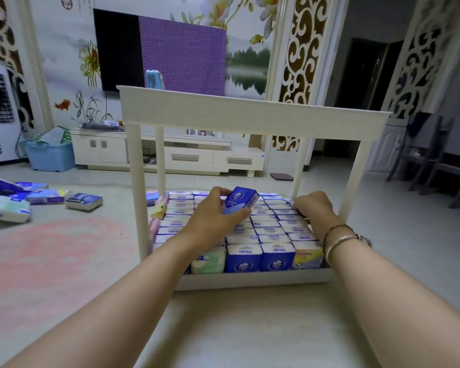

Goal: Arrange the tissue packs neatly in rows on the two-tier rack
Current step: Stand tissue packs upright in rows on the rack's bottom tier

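A white two-tier rack (pixel 250 112) stands on the floor in front of me. Its lower tier is packed with rows of upright blue and white tissue packs (pixel 271 231). My left hand (pixel 213 216) reaches under the top tier and grips one blue tissue pack (pixel 239 200), tilted just above the rows. My right hand (pixel 312 205) rests with curled fingers on the packs at the right rear of the lower tier; whether it grips one is hidden. One light blue pack (pixel 154 79) stands on the top tier at the left.
Several loose tissue packs (pixel 45 196) lie on the floor to the left, beside a pink rug (pixel 51 261). A blue bin (pixel 51 155), a low TV cabinet (pixel 170 152) and a screen stand behind the rack. Grey chairs (pixel 436 155) are at the right.
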Tool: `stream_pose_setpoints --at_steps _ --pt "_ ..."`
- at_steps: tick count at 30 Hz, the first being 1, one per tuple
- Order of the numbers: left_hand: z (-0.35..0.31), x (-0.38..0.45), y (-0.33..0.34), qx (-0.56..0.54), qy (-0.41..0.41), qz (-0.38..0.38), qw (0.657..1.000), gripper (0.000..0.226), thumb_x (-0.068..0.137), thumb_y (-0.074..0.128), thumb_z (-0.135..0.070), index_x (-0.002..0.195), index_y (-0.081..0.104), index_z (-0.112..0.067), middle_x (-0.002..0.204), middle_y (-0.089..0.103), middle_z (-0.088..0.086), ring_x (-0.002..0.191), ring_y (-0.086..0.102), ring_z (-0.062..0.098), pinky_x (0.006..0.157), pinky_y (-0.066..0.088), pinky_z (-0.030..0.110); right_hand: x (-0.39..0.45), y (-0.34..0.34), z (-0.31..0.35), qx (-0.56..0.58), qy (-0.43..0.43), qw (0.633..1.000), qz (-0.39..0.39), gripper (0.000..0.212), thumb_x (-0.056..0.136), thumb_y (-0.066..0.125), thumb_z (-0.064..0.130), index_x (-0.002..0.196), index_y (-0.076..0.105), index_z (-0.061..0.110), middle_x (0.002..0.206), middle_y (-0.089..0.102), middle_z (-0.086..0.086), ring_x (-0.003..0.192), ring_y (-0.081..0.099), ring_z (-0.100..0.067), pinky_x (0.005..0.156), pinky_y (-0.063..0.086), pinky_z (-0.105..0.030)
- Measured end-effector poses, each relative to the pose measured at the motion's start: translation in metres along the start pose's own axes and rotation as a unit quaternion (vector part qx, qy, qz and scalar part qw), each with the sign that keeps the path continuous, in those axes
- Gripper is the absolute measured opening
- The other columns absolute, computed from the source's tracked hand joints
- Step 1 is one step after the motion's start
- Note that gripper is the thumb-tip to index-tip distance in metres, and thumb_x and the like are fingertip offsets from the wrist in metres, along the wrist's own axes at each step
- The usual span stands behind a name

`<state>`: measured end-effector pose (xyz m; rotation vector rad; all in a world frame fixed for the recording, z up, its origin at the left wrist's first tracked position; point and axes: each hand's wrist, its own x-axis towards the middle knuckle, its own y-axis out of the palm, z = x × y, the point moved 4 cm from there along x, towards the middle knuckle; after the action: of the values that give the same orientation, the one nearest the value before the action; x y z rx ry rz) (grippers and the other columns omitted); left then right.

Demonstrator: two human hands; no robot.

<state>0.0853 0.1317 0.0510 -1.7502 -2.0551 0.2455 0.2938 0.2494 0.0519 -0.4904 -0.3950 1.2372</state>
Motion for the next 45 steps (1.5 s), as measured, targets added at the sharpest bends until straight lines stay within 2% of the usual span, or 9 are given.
stream_pose_setpoints --at_steps 6,15,18,23,29,33,36,40,45 --pt "0.001 0.000 0.000 0.007 0.001 0.006 1.000 0.054 0.084 0.067 -0.042 0.129 0.041 -0.028 0.120 0.059 -0.003 0.094 0.058 0.009 0.059 0.041 0.017 -0.009 -0.005 0.002 0.068 -0.017 0.997 -0.031 0.011 0.085 0.064 0.012 0.075 0.063 0.009 0.071 0.060 -0.004 0.066 0.056 -0.016 0.068 0.046 -0.028" --pt "0.004 -0.003 0.001 0.018 0.008 0.016 1.000 0.054 0.082 0.068 -0.044 0.127 0.041 -0.030 0.120 0.060 -0.004 0.096 0.060 0.010 0.064 0.045 0.019 -0.003 0.008 0.004 -0.013 0.028 0.998 0.045 0.033 0.092 0.059 0.022 0.114 0.056 -0.001 0.101 0.062 -0.016 0.093 0.061 -0.030 0.083 0.049 -0.035" --pt "0.003 -0.004 0.001 0.031 0.015 0.023 0.999 0.054 0.083 0.068 -0.043 0.127 0.040 -0.030 0.122 0.060 -0.004 0.101 0.061 0.011 0.075 0.052 0.026 -0.004 0.008 0.006 -0.081 0.026 0.995 0.044 0.034 0.096 0.054 0.026 0.115 0.056 -0.002 0.100 0.062 -0.014 0.087 0.056 -0.028 0.066 0.044 -0.031" --pt "-0.001 -0.009 0.004 0.038 0.037 0.038 0.998 0.059 0.079 0.071 -0.045 0.129 0.040 -0.034 0.126 0.054 -0.012 0.107 0.058 0.010 0.082 0.057 0.037 -0.021 -0.002 0.015 -0.062 -0.131 0.987 -0.074 0.028 0.094 0.051 0.023 0.116 0.057 0.007 0.121 0.055 -0.014 0.109 0.052 -0.031 0.083 0.047 -0.036" --pt "-0.007 -0.013 0.006 0.043 0.081 0.023 0.996 0.059 0.078 0.073 -0.042 0.127 0.044 -0.028 0.126 0.057 -0.008 0.101 0.057 0.005 0.079 0.052 0.024 -0.099 0.009 0.051 -0.061 -0.162 0.951 0.255 0.030 0.090 0.058 0.045 0.107 0.058 0.020 0.095 0.068 0.002 0.081 0.065 -0.011 0.077 0.050 -0.030" --pt "-0.011 -0.019 0.012 0.137 0.071 0.048 0.987 0.081 0.073 0.068 -0.060 0.140 0.031 -0.034 0.145 0.043 -0.009 0.127 0.046 0.015 0.101 0.043 0.038 -0.098 -0.020 0.048 -0.002 -0.187 0.976 0.113 0.029 0.091 0.062 0.023 0.113 0.043 0.023 0.102 0.062 -0.003 0.077 0.064 -0.014 0.062 0.053 -0.026" --pt "-0.012 -0.021 0.019 0.319 0.083 0.068 0.942 0.077 0.081 0.045 -0.074 0.147 0.019 -0.044 0.157 0.023 -0.012 0.143 0.025 0.017 0.114 0.026 0.044 -0.093 -0.041 0.048 -0.161 -0.257 0.952 -0.036 0.045 0.092 0.058 0.018 0.130 0.034 0.016 0.113 0.053 -0.006 0.090 0.054 -0.020 0.070 0.048 -0.033" --pt "-0.007 -0.021 0.027 0.403 0.089 0.123 0.902 0.059 0.091 0.023 -0.069 0.146 0.013 -0.051 0.159 -0.001 -0.017 0.148 -0.005 0.015 0.119 -0.001 0.051 -0.088 -0.023 0.039 -0.429 -0.231 0.871 -0.068 0.065 0.085 0.067 0.013 0.138 0.029 0.007 0.129 0.047 -0.018 0.102 0.058 -0.029 0.072 0.049 -0.031" --pt "-0.006 -0.024 0.031 0.431 0.123 0.146 0.882 0.049 0.097 0.014 -0.060 0.144 0.020 -0.052 0.159 -0.002 -0.018 0.148 -0.008 0.014 0.117 -0.007 0.055 -0.069 -0.009 0.035 -0.410 -0.102 0.906 0.018 0.029 0.095 0.050 0.015 0.121 0.053 0.002 0.121 0.060 -0.014 0.100 0.060 -0.024 0.081 0.048 -0.029"
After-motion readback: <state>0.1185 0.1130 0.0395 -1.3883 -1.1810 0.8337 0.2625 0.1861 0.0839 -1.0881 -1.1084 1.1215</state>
